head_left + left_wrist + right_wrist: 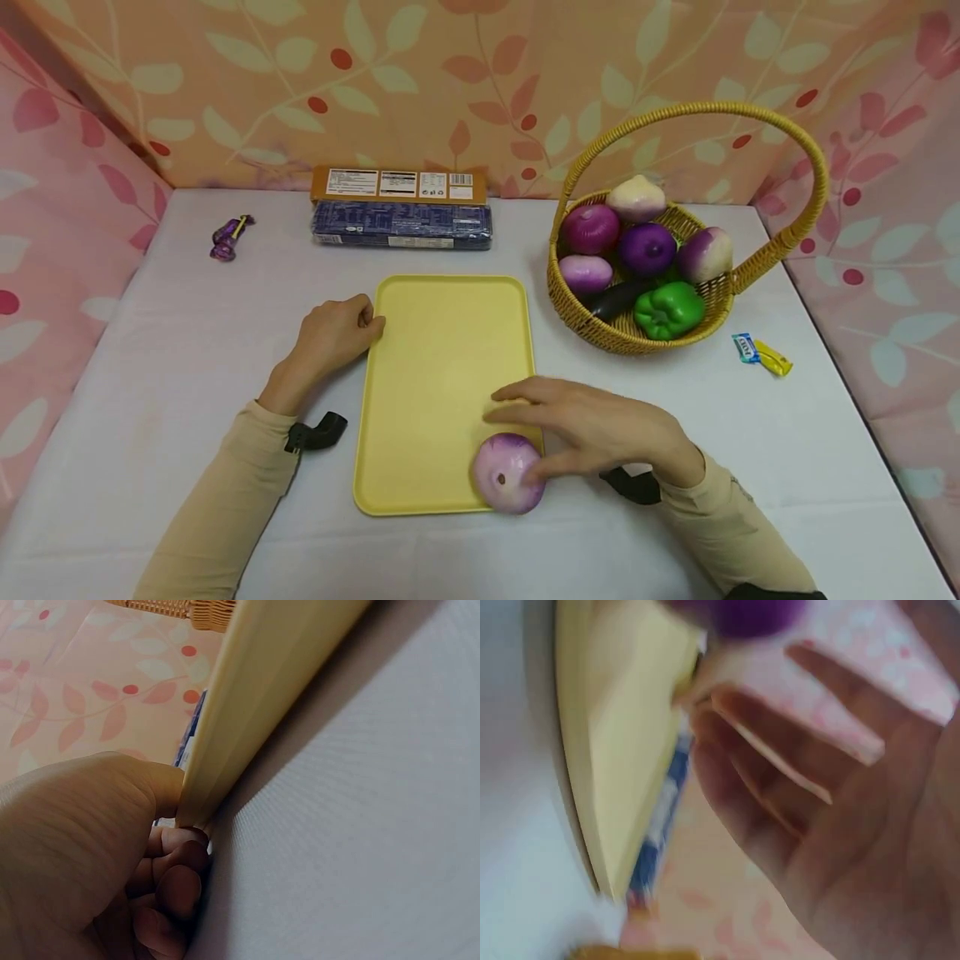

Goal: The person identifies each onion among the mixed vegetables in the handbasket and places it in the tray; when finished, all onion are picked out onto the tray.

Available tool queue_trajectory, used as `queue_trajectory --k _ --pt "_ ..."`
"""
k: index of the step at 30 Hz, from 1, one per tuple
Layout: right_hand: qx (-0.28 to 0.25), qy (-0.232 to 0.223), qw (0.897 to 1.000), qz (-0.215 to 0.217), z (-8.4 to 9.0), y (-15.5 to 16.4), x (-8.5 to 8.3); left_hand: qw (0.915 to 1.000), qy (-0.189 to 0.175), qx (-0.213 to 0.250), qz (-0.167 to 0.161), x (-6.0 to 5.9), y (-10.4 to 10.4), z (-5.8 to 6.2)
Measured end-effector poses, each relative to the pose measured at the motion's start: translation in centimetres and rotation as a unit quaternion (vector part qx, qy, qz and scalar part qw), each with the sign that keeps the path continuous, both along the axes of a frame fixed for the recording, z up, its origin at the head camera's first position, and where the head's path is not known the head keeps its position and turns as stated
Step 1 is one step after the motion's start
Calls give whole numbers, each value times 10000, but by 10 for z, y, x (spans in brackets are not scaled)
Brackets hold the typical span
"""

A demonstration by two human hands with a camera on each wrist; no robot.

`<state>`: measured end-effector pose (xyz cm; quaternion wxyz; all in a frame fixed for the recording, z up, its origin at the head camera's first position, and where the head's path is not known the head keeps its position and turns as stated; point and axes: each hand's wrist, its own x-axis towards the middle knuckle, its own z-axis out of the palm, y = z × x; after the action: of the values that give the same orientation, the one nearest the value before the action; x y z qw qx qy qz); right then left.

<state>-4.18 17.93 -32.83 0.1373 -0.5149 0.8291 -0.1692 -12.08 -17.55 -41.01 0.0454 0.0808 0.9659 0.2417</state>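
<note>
1. The left hand (333,333) rests curled against the left rim of the yellow tray (442,333), which lies at the middle of the tabletop (187,333); its grip seems to steady that edge rather than clasp it.
2. The right hand (592,425) hovers with fingers straight, thumb touching the pale purple onion (507,472) at the tray's near right corner.
3. Judged step: the onion is being set down; next comes letting go cleanly so it does not roll.
4. The basket (600,329) of vegetables stands toward the far right edge.
5. The boxes (401,208) at the far edge carry labels too small to read.
</note>
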Motion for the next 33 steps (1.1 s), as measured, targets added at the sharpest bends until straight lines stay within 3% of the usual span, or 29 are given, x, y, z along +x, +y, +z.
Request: queue_trajectory --k 2,3,5,8,11,15,17,20,24,27,33 --pt "-416 335 9955 -783 6 10 -11 10000 -11 0 -3 0 0 0" --pt "-686 573 9886 -1212 9 16 -18 10000 -21 -3 -2 0 0 -1" --pt "-1235 1070 9649 -2056 12 30 -33 10000 -42 -8 -7 0 0 -1" --pt "-1730 1771 9189 -3070 14 52 -56 10000 -91 -2 -17 0 -1 -2" --pt "-1593 2417 8812 -3736 15 76 -77 10000 -87 18 -26 1 -1 -1" --pt "-701 3031 8486 -4278 17 104 -100 10000 13 23 -13 1 -1 -1" --pt "-227 3099 8395 -4457 17 115 -106 10000 55 19 -13 1 0 -1" --pt "90 2948 8392 -4570 16 126 -110 10000 82 49 -15 1 0 -1" --pt "115 2694 8481 -4561 12 133 -108 9999 88 90 -26 0 0 -1" --pt "126 2615 8481 -4607 11 133 -106 9999 84 96 -32 -1 -1 -1" --pt "20 2467 8328 -4956 16 126 -103 10000 56 61 -31 0 -1 -2"
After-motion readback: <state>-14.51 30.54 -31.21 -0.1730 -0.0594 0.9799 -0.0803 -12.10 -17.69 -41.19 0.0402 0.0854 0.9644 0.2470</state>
